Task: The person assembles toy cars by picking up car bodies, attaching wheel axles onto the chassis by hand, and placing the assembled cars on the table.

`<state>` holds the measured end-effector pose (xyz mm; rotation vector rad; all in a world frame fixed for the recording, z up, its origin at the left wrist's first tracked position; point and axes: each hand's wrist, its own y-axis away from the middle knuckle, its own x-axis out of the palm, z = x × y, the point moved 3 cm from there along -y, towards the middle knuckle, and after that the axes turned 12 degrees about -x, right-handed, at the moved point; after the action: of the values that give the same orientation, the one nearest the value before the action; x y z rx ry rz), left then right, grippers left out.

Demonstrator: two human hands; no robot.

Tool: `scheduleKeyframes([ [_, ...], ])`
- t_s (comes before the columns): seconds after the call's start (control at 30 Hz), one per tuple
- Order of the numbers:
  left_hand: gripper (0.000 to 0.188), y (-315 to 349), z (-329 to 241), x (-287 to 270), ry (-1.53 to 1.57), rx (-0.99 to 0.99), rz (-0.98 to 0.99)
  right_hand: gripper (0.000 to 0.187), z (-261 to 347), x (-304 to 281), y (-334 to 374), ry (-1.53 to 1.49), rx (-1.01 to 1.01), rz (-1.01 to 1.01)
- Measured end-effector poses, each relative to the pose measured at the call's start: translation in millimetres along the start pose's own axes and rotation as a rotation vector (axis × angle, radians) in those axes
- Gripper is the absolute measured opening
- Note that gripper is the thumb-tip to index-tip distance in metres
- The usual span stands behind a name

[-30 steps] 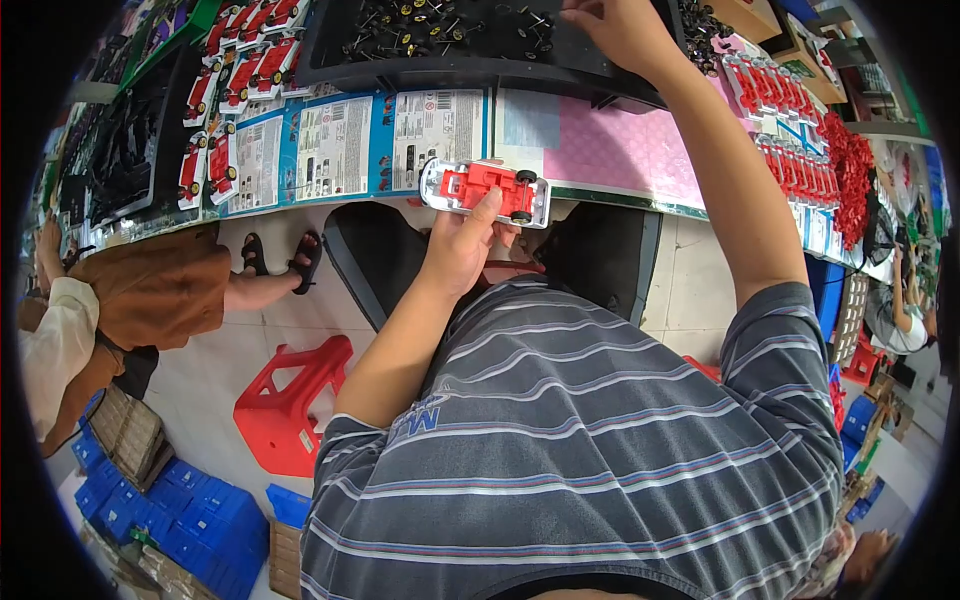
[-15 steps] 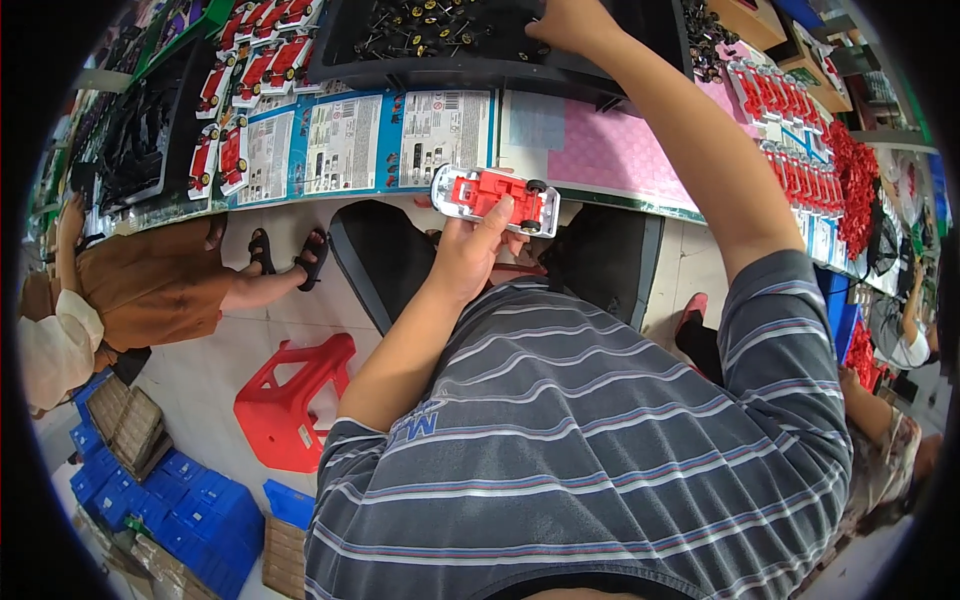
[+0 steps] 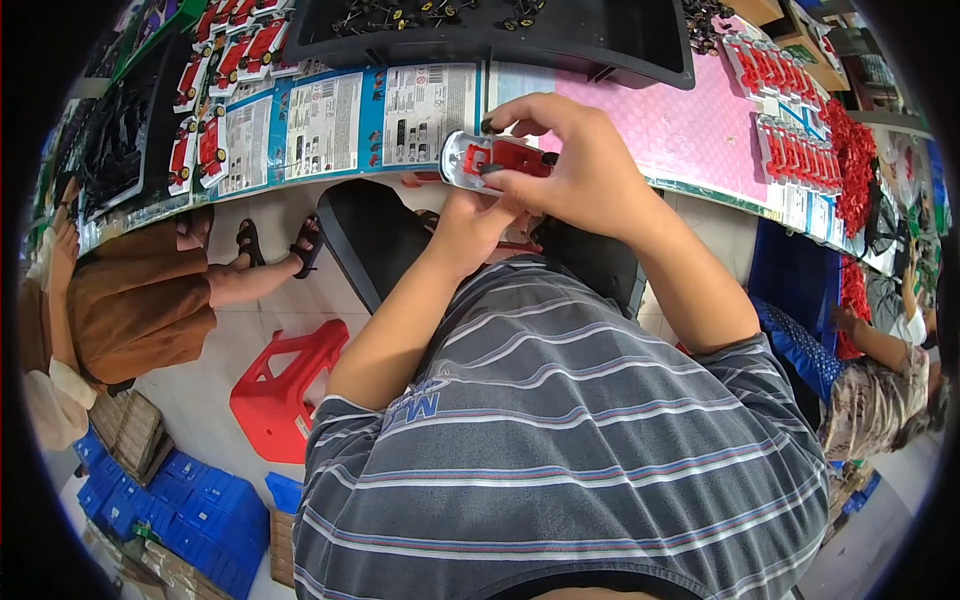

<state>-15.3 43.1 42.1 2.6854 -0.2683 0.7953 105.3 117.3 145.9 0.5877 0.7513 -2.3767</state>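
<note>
My left hand [image 3: 466,235] is closed under a toy car [image 3: 458,160], which has a white-silver body and a red underside turned up. It holds the car just past the table's near edge. My right hand [image 3: 595,165] reaches over the car from the right, thumb and finger pinching a wheel axle [image 3: 490,170] with a small black wheel at each end. That axle lies across the car's left end; whether it is seated cannot be seen. At the car's right end a black wheel [image 3: 549,159] shows, partly covered by my right hand.
Beyond the car stands a black tray [image 3: 640,62] with loose wheel axles. Red-and-white car bodies [image 3: 798,160] line the right side; wheeled cars [image 3: 211,148] stand left, beside a bin of black parts [image 3: 105,150]. A red stool [image 3: 280,395] and blue crates [image 3: 205,505] are on the floor. People work at both sides.
My right hand has come back from the tray to the car, bringing a wheel axle to its left end. The left hand still holds the car in nearly the same place.
</note>
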Motion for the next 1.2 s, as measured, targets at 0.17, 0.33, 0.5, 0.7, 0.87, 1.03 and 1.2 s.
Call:
scheduleKeyframes([
  [0.17,0.012,4,7,-5,-0.264,-0.038,0.037,0.045,5,11,-5,0.101,-0.069,0.094],
  [0.33,0.009,15,7,-5,-0.173,-0.037,-0.052,0.051,8,19,-5,0.002,0.041,0.17],
  [0.5,0.023,20,-2,-5,-0.034,0.042,-0.067,0.054,3,3,1,-0.046,-0.02,0.136],
  [0.7,0.031,23,0,-7,-0.079,-0.008,0.003,0.04,8,6,0,0.013,-0.058,0.11],
  [0.87,0.039,28,-3,3,-0.177,0.011,-0.01,0.024,5,17,5,0.054,-0.089,0.055],
  [1.03,0.053,32,-2,1,0.096,-0.047,0.181,0.011,9,21,8,0.064,-0.058,0.039],
  [1.2,0.054,36,3,1,0.106,-0.071,0.145,0.009,10,22,8,0.03,-0.089,-0.008],
])
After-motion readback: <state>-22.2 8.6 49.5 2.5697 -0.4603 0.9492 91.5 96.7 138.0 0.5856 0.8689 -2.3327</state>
